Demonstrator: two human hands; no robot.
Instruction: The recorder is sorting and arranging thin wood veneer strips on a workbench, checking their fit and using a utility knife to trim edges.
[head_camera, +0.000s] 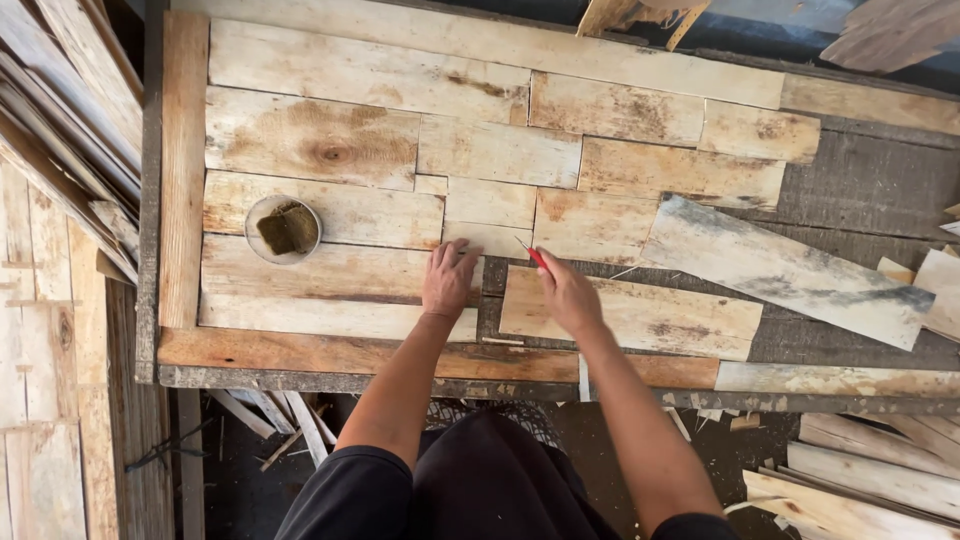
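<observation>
My left hand (449, 279) lies flat, fingers spread, on a pale wooden plank (330, 272) in a patchwork of rough boards laid on a panel. My right hand (566, 293) is closed around a red pencil (536, 256), its tip at the corner of a loose plank (650, 318) just right of the left hand. The two hands are a short gap apart. A greyish, weathered plank (785, 270) rests slanted to the right of the right hand.
A round tin with a brown block in it (284, 229) stands on the boards to the left. Stacked planks (60, 120) lean at the far left. More loose boards and scraps (860, 480) lie on the floor at lower right.
</observation>
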